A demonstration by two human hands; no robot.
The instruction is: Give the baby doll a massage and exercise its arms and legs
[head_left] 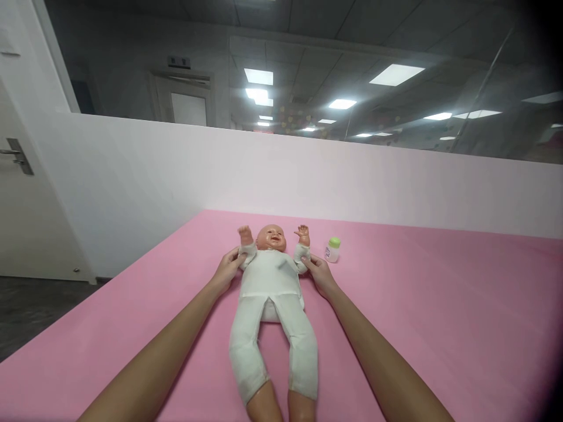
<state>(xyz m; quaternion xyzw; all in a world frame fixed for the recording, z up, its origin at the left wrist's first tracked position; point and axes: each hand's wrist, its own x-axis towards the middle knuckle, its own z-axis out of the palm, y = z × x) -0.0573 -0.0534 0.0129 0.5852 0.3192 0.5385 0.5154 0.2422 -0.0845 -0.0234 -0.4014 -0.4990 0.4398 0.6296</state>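
Doll (272, 293) lies face-up mid pink tabletop (440, 305), legs nearest cam. Left hand (227, 271) and right hand (320, 274) each w/ fingers wrapped on doll's upper arms. Small bottle (333, 250) just right of doll's raised hand. Step looks like arm-hold; next needs even, gentle grip.

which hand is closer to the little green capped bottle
Right. The right hand grips the doll's arm just beside the bottle; the left hand is across the doll, farther away.

No legible text; small bottle (332, 250) label too blurred to read.
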